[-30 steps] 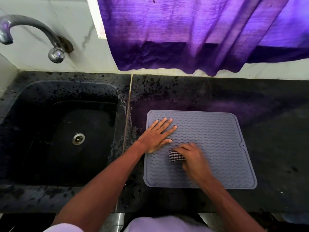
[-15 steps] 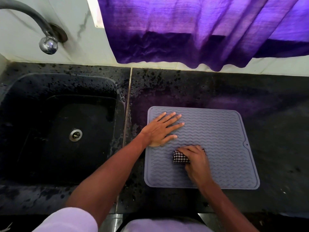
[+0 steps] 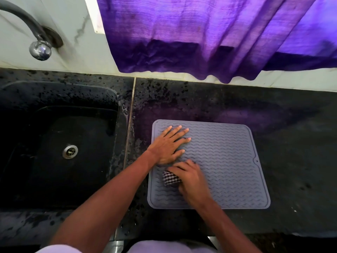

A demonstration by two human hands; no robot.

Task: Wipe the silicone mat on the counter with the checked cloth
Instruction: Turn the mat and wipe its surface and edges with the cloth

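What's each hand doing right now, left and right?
Left hand: open, fingers straight, pressing flat on the silicone mat.
Right hand: curled round the checked cloth, holding it on the mat.

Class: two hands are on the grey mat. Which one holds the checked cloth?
The right hand, the nearer one, grips the black-and-white checked cloth; the left hand lies flat on the grey ribbed silicone mat.

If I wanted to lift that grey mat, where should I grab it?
Likely its far right corner, from the right. The mat lies flat and thin, so an edge must be peeled up, and the left hand and right hand cover its left side.
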